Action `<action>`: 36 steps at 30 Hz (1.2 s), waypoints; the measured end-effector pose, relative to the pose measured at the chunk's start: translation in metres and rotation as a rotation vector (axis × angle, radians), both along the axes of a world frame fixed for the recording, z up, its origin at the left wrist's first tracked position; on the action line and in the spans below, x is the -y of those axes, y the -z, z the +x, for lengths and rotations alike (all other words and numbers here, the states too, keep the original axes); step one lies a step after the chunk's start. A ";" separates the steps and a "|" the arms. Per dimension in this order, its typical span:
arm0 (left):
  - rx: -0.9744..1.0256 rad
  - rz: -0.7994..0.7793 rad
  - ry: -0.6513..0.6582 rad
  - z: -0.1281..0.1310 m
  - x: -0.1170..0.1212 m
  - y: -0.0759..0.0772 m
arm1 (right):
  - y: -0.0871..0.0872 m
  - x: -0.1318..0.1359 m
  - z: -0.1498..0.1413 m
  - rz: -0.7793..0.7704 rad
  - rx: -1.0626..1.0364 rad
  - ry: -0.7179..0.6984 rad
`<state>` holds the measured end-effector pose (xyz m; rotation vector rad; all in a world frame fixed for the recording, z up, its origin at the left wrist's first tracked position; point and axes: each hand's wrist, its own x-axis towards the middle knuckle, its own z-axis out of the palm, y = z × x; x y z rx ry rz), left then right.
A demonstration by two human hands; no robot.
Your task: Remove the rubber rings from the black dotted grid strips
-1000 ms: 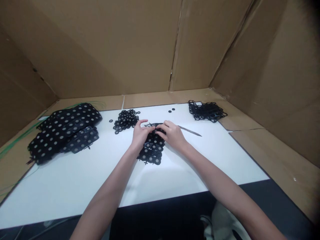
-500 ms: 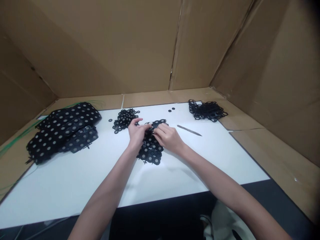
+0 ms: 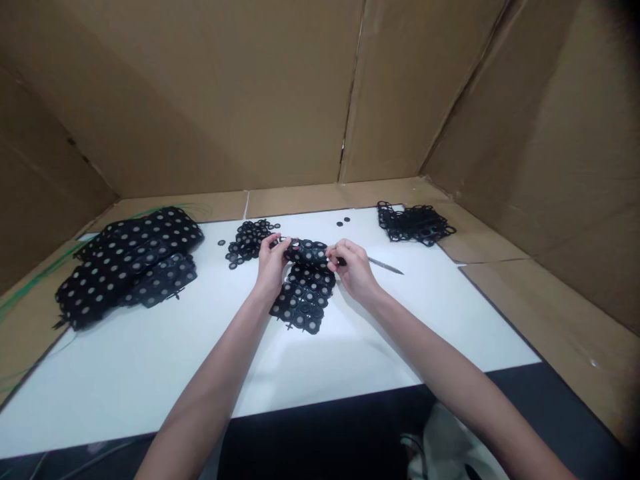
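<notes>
A person's left hand and right hand pinch opposite sides of the far end of a dotted black sheet, center frame, its near end flat on a white desk. A pointed tool lies beside the right hand; small dotted discs are heaped left of center, black netting right of center.

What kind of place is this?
Probably a small handwork station: cardboard walls stand around a white work surface, a pile of small dark discs lies on it, and the left hand and right hand hold a dotted black piece.
</notes>
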<state>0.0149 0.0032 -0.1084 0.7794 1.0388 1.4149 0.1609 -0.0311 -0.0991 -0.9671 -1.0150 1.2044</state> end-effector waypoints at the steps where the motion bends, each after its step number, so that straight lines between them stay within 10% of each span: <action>1: 0.007 0.027 0.041 0.001 0.000 0.001 | 0.002 -0.004 0.002 -0.036 -0.033 0.008; 8: -0.058 0.106 0.250 0.002 0.005 -0.001 | 0.001 -0.012 0.013 0.022 0.204 0.112; 13: 0.002 -0.050 0.145 0.009 0.021 -0.021 | -0.003 -0.002 0.010 0.362 0.782 0.070; 19: 0.133 -0.127 0.126 0.011 0.033 -0.044 | 0.000 -0.006 0.013 0.570 0.972 0.074; 27: 0.065 -0.023 0.078 0.009 0.023 -0.070 | -0.051 -0.038 0.019 0.689 1.131 -0.062; 36: -0.048 -0.029 0.159 -0.010 0.015 -0.037 | -0.042 -0.016 0.006 0.674 1.253 -0.126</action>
